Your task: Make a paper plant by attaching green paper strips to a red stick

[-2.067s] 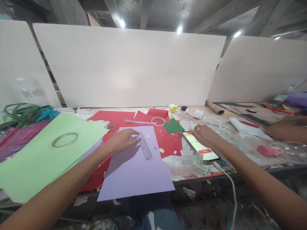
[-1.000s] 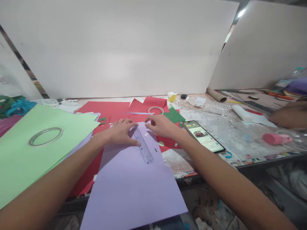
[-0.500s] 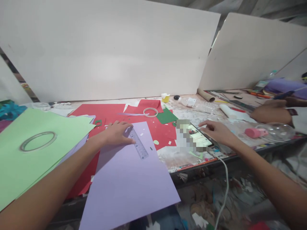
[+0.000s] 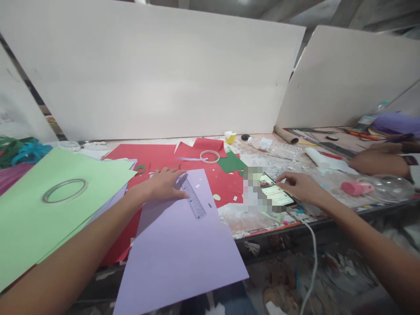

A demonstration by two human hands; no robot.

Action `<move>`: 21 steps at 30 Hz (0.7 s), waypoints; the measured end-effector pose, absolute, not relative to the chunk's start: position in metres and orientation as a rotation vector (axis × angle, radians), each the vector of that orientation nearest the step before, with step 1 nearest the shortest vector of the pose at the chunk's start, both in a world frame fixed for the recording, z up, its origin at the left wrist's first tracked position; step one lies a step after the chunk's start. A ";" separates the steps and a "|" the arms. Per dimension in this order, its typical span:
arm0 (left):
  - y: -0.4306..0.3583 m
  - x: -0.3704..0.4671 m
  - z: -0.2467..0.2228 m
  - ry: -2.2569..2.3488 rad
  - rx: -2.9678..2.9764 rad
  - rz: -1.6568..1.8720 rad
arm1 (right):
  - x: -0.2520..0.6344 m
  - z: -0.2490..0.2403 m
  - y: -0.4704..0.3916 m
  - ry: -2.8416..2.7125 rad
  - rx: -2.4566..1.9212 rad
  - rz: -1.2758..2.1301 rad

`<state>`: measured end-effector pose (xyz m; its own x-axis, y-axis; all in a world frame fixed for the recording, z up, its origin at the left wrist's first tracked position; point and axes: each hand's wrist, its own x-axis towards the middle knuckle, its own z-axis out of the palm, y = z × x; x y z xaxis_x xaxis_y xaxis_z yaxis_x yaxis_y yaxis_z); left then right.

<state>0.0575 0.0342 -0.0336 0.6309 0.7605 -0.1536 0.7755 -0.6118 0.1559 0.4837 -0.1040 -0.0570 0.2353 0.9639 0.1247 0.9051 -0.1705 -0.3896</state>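
My left hand (image 4: 166,185) rests on a purple sheet (image 4: 183,258), its thumb and fingers apart, touching the upper end of a clear ruler (image 4: 196,205). The sheet hangs over the table's front edge. My right hand (image 4: 300,188) is at a lit phone (image 4: 275,190), its fingers bent and close together over the screen's right side. Whether anything is between those fingers is hidden. A white cable (image 4: 315,253) runs down from the phone. Red sheets (image 4: 144,151) lie beneath and behind the purple one.
Green sheets (image 4: 29,218) with a tape ring (image 4: 64,191) are at left. Another ring (image 4: 209,156) lies near green paper (image 4: 232,162). A plastic bottle (image 4: 278,147), a cardboard tube (image 4: 286,134) and a pink-capped bottle (image 4: 357,188) are rightward. Another person's arm (image 4: 380,164) reaches in.
My right hand's fingertips have come over the phone screen from its edge. My left hand stays at the ruler. The whole view has shifted slightly.
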 end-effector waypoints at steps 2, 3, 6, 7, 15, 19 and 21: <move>0.035 0.057 -0.036 1.264 2.644 -0.119 | 0.478 -0.053 -0.106 -1.764 -2.147 0.196; 0.035 0.057 -0.037 1.258 2.645 -0.113 | 0.476 -0.050 -0.107 -1.788 -2.148 0.194; 0.036 0.056 -0.037 1.207 2.654 -0.068 | 0.472 -0.040 -0.106 -1.808 -2.148 0.149; 0.036 0.056 -0.037 1.185 2.656 -0.058 | 0.473 -0.038 -0.105 -1.792 -2.155 0.114; 0.033 0.053 -0.040 1.139 2.641 -0.075 | 0.490 -0.050 -0.098 -1.755 -2.250 0.074; 0.026 0.057 -0.040 1.196 2.641 -0.090 | 0.486 -0.050 -0.103 -1.762 -2.223 0.184; 0.023 0.059 -0.038 1.184 2.647 -0.092 | 0.481 -0.038 -0.103 -1.787 -2.176 0.193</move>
<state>0.0588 0.0229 -0.0382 0.6695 0.7266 -0.1542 0.7417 -0.6427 0.1916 0.4814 -0.1026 -0.0382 0.2091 0.9732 0.0959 0.9302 -0.1677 -0.3266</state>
